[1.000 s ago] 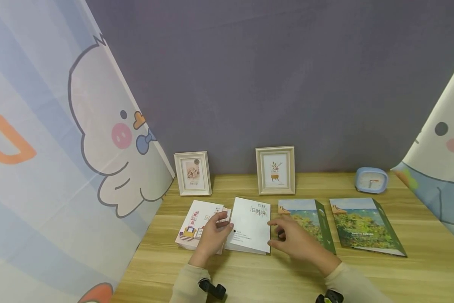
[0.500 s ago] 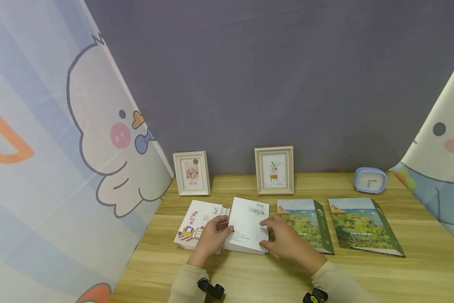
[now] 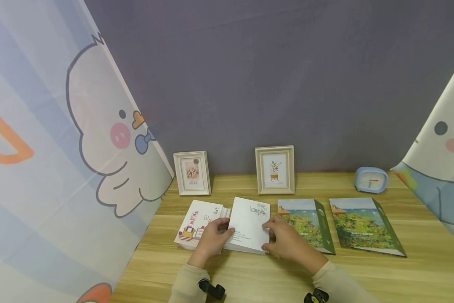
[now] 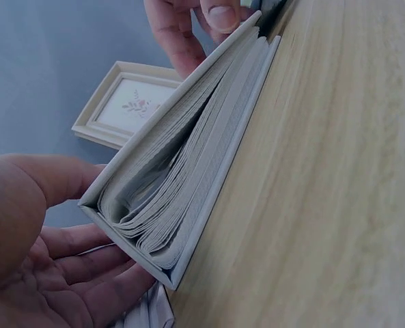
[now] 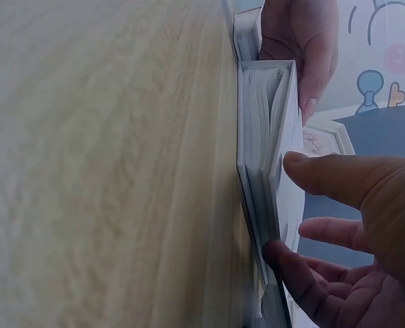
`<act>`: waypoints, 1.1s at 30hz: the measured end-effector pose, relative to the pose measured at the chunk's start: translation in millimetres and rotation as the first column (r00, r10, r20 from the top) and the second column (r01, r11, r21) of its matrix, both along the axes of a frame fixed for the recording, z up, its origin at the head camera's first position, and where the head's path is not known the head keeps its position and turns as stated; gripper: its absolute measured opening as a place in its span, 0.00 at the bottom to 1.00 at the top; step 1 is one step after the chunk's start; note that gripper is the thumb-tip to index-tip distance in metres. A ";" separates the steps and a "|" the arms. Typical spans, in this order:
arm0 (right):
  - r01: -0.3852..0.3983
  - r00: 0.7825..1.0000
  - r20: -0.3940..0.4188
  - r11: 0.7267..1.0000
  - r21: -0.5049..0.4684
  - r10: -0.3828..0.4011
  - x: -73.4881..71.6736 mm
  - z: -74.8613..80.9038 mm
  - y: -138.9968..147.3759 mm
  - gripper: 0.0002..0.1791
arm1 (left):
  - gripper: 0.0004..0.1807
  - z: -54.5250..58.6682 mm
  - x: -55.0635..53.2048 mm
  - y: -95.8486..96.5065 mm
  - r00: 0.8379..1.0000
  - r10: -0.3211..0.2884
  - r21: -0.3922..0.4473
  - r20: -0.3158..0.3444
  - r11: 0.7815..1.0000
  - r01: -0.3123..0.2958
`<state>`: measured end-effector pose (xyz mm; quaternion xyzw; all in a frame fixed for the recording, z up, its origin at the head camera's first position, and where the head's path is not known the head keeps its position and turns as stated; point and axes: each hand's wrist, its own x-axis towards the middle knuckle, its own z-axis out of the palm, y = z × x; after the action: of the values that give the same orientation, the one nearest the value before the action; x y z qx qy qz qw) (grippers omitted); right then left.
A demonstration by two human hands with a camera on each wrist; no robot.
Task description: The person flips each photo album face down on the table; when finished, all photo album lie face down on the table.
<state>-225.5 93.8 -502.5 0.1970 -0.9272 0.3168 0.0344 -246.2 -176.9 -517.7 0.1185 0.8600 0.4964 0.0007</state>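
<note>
White photo album [image 3: 247, 223] lies between loosely extended fingers, left hand [image 3: 211, 239] at left edge, right hand [image 3: 288, 240] at right, light, even pressure likely steadying it best.

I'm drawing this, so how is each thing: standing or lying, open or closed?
White album: lying closed, fingers touching both sides
Armchair-picture album: lying closed
Left green album: lying closed
Right green album: lying closed
Left picture frame: standing
Right picture frame: standing
Blue clock: standing

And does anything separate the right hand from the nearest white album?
Nothing visible: the right hand meets the white album at its right edge. The nearer green album lies right of it, not between.
</note>
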 end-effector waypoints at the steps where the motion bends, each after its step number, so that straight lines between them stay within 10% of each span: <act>1: -0.001 1.000 0.002 1.000 0.003 0.001 0.0 -0.8 -0.2 0.33 | 0.25 0.0 0.1 0.0 1.000 -0.002 -0.002 -0.002 1.000 0.002; 33: -0.049 0.998 0.035 0.998 -0.036 0.050 -0.2 -5.3 -1.9 0.32 | 0.23 -0.9 -5.1 1.4 1.000 -0.012 0.113 0.005 0.993 0.011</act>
<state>-225.8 91.9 -507.8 0.2137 -0.9167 0.3373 0.0134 -251.3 -175.4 -518.6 0.1219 0.8297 0.5448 -0.0006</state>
